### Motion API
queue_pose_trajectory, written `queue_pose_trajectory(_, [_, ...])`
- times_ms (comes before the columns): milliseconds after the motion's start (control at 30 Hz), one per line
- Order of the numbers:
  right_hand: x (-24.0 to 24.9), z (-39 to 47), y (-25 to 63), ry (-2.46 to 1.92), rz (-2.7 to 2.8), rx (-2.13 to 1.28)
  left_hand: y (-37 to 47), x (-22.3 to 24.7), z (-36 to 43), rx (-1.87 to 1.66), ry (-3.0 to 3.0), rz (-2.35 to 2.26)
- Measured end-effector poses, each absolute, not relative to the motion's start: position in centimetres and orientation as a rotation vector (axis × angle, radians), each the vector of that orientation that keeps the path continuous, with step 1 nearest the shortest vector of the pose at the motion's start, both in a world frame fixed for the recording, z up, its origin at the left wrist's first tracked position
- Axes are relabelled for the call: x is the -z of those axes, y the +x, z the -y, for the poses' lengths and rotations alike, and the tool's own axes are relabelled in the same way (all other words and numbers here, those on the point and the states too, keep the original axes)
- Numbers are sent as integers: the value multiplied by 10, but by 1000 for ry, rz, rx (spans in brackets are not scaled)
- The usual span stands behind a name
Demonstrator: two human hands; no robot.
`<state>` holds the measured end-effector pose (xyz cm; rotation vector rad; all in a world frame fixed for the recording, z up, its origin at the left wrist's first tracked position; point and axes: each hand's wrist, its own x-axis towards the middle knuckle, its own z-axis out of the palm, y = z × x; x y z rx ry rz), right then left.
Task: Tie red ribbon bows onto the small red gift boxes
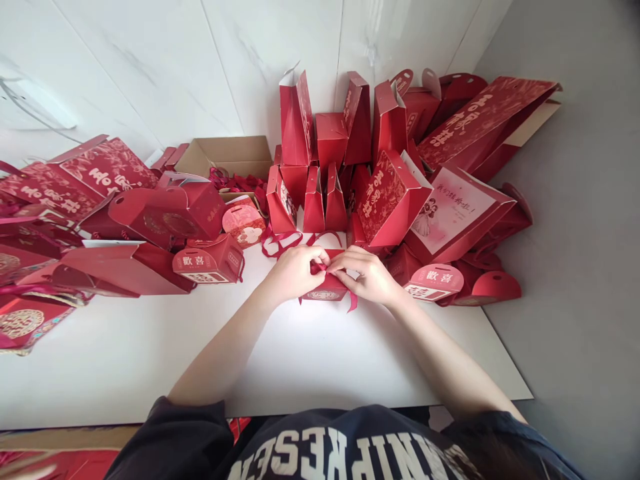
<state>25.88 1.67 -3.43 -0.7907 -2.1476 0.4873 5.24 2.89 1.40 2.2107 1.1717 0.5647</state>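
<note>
White table (280, 363): glowed brightly, washed out nearly to plain white just in front of the small red box (326, 293); faded to soft gray shading beside the right forearm (430, 347).
Marbled wall (280, 40): looked pale and bright, with a vertical streak of glare right of center.
Gray wall (590, 233): lay dimmer, darkening toward the top right corner.
Left hand (303, 272) and right hand (367, 273): showed clearly, slightly soft in fine detail.
Large red bag (485, 113), upper right: appeared stretched and slanted by wide-lens distortion.
Other person's hand (30, 465), lower left corner: smeared into a pale blur.
</note>
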Motion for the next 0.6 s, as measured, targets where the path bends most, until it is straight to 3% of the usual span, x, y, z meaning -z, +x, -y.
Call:
queue_pose_trajectory(400, [33,-9,250,-1050,1934,-613,51,23,-14,-1129,2424,-1117])
queue_pose_trajectory(600, [46,-12,245,-1184,1846,-693,49,29,-14,-1219,2414,-1138])
